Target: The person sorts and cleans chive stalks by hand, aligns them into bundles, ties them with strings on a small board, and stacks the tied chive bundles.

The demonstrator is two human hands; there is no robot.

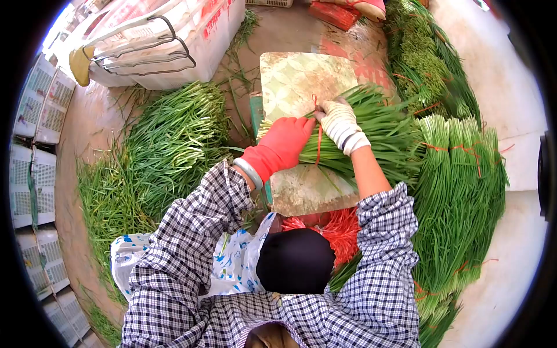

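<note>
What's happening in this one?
A person in checked sleeves is handling a bundle of green stalks on a worn board. The left hand, in a red glove, and the right hand, in a pale one, meet at the red tie that crosses the bundle; the fingers hide whether it is knotted. More tied bundles lie to the right, a heap of stalks lies to the left, and red strands sit below the board.

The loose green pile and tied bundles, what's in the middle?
In the head view: floor, a patterned board, a green bunch, the left hand and the right hand.
</note>
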